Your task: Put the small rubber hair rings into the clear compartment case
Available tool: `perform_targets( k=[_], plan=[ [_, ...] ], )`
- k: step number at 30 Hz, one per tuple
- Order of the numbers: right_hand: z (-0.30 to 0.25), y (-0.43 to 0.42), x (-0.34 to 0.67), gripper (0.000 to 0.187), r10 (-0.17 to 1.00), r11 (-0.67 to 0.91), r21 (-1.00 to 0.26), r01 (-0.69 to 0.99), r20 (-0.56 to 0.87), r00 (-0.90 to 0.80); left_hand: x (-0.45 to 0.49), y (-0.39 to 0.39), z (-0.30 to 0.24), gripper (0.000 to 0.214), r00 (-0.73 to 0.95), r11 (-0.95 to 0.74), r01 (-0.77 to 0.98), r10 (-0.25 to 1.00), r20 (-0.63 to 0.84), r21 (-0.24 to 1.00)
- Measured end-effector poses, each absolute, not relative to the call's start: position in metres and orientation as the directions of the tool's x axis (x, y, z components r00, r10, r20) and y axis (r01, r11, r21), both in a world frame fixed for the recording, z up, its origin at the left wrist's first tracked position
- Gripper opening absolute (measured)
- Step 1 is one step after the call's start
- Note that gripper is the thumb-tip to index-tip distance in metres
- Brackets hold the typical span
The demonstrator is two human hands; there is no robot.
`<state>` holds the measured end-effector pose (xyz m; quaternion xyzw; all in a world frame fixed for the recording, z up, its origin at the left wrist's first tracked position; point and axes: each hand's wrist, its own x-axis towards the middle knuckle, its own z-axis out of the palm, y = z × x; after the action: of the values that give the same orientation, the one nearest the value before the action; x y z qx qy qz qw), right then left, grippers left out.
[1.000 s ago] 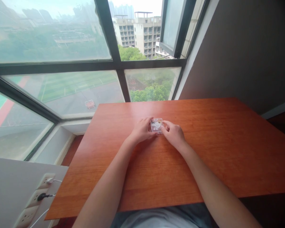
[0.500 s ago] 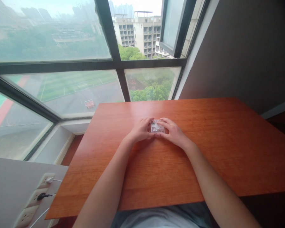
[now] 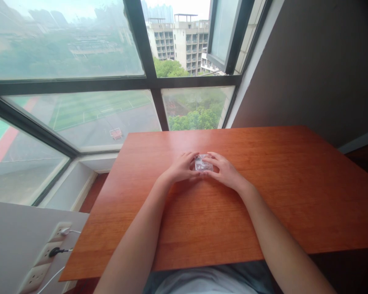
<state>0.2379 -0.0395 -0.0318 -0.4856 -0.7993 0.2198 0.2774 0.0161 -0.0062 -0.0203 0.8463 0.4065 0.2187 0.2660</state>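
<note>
Markings on the clear case (image 3: 203,164) show on my head feed as pale patches beneath or on its transparent surface; they are too small and blurred for me to read. The case is located on the reddish-brown tabletop (image 3: 300,188), between the two hands and in front of the window frame (image 3: 153,84). Whether its underside rests fully on the wood, I cannot tell.

Left hand (image 3: 182,168): I read the palm as turned inward, the fingers curved to the far left corner of the case and the thumb laid along its near edge. Thumb and fingers are clamped on the case, with a small gap between it and the palm.

Right hand (image 3: 225,171): the pose roughly mirrors the left. I see the fingers arched over the far right part of the case and the thumb at its near edge, so this grip is also clamped on the case. The two thumb tips lie close together; I cannot tell whether they touch.

The left forearm (image 3: 138,228) and right forearm (image 3: 276,228) converge from the near edge of the tabletop. At lower left, I note a white plug (image 3: 65,231) and a black plug (image 3: 54,252) seated in wall sockets (image 3: 36,277).
</note>
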Motion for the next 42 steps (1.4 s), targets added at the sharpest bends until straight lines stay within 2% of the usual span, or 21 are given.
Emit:
perform_targets(
  k=[7, 18, 22, 27, 30, 32, 36, 42],
  plan=[
    [-0.034, -0.036, 0.243, 0.043, 0.884, 0.449, -0.641, 0.623, 0.215, -0.416, 0.014, -0.004, -0.019, 0.066, 0.587, -0.527, 0.552, 0.796, 0.148, 0.647],
    [-0.033, -0.038, 0.241, 0.049, 0.904, 0.411, -0.588, 0.697, 0.162, -0.396, 0.021, -0.005, -0.019, 0.059, 0.546, -0.520, 0.642, 0.826, 0.140, 0.564],
    [-0.037, -0.039, 0.236, 0.046, 0.909, 0.414, -0.571, 0.709, 0.217, -0.356, 0.023, -0.006, -0.025, 0.063, 0.518, -0.511, 0.657, 0.840, 0.160, 0.554],
    [-0.039, -0.043, 0.220, 0.034, 0.910, 0.400, -0.535, 0.744, 0.328, -0.253, 0.019, -0.006, -0.026, 0.082, 0.536, -0.507, 0.606, 0.830, 0.156, 0.613],
    [-0.038, -0.048, 0.210, 0.039, 0.916, 0.366, -0.501, 0.784, 0.344, -0.208, 0.014, -0.005, -0.023, 0.070, 0.585, -0.497, 0.522, 0.800, 0.133, 0.694],
    [-0.038, -0.051, 0.205, 0.035, 0.925, 0.327, -0.483, 0.812, 0.341, -0.169, 0.012, -0.004, -0.024, 0.062, 0.580, -0.477, 0.487, 0.803, 0.137, 0.732],
    [-0.039, -0.051, 0.205, 0.023, 0.941, 0.209, -0.432, 0.877, 0.333, -0.060, 0.014, -0.002, -0.030, 0.059, 0.539, -0.445, 0.481, 0.829, 0.146, 0.755],
    [-0.040, -0.046, 0.213, 0.027, 0.937, 0.183, -0.414, 0.892, 0.347, -0.031, 0.015, -0.001, -0.034, 0.054, 0.534, -0.454, 0.455, 0.828, 0.172, 0.766]
  ],
)
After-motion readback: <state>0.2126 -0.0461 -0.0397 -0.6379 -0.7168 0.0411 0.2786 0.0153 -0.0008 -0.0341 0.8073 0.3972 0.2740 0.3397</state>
